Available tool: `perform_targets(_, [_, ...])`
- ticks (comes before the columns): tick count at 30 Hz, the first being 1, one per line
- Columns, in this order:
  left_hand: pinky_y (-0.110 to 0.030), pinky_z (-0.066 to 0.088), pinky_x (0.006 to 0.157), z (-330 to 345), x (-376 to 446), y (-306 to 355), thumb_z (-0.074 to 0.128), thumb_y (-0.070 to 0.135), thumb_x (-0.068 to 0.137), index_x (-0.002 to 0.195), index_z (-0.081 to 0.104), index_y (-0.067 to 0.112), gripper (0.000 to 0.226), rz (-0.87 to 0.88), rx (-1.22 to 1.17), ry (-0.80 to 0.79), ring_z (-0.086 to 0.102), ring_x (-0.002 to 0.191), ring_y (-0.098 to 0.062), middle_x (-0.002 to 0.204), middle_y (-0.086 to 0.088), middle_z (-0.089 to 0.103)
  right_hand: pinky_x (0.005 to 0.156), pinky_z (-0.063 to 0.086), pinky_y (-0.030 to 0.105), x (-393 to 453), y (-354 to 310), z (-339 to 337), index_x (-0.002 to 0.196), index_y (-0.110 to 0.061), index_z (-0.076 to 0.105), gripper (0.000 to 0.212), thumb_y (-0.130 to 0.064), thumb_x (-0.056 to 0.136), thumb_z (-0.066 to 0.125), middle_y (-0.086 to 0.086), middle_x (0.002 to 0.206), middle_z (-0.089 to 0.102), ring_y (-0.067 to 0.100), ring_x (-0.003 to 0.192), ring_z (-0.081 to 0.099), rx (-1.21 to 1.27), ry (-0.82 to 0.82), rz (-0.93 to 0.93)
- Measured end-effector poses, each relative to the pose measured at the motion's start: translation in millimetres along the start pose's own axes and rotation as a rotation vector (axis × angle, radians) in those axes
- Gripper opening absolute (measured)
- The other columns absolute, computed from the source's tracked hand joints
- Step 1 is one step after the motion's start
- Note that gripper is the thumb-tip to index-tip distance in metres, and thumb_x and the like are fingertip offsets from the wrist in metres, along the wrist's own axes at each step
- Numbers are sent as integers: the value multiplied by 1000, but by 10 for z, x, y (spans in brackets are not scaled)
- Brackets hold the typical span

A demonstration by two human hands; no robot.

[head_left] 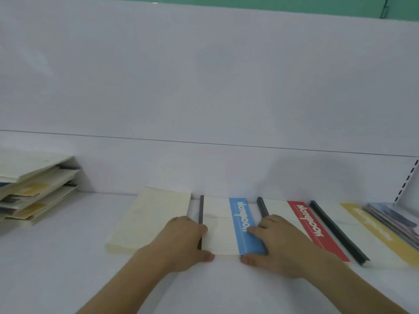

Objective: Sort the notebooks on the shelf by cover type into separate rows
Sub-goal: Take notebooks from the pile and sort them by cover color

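Observation:
A white notebook with a blue stripe (240,223) and a dark spine lies flat on the white shelf (68,257). My left hand (181,243) grips its left edge, thumb at the near edge. My right hand (278,243) grips its right edge over the blue stripe. To its left lies a plain cream notebook (149,220). To its right lie a red-striped notebook (315,230) and a yellow-striped notebook (371,232), each with a dark spine.
A leaning pile of several cream and yellow notebooks (34,189) sits at the far left. A stack of dark patterned notebooks (394,218) sits at the far right. The shelf's white back panel (204,87) rises behind, with a slotted upright (408,180) at the right.

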State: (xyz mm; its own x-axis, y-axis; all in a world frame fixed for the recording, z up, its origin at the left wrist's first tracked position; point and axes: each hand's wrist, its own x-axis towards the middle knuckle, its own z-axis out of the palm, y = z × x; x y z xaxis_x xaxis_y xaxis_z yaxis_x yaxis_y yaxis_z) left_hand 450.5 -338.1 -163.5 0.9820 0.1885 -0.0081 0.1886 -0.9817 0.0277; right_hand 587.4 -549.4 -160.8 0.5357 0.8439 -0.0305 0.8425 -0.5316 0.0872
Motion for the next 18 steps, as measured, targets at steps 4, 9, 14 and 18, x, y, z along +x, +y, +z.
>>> perform_targets(4, [-36,50,83,5,14,-62,65,61,80,98,61,19,46,-28,-105,-24,57,92,-20,92,1,60,91,34,28,28,86,10,130,-28,52,74,-80,80,40,-4,108,51,15,107,42,38,34,-51])
perform_targets(9, [-37,50,80,-19,18,-73,62,63,79,86,56,22,42,-29,-47,-37,57,87,-20,85,3,59,83,32,25,67,112,0,112,-29,60,67,-81,76,38,-7,94,55,15,93,47,1,107,-103])
perform_targets(14, [-34,42,78,-45,-18,-27,56,62,86,94,58,20,43,-3,74,-31,54,93,-21,91,1,58,100,34,28,27,96,5,111,-26,64,76,-81,77,24,-6,90,61,16,91,52,-79,140,-151])
perform_targets(18, [-32,36,95,-45,-21,-5,56,65,86,119,60,23,54,-6,99,-3,46,116,-20,115,2,57,105,31,30,-36,53,-19,117,-24,61,74,-75,83,21,-5,99,63,17,97,51,-153,116,-160])
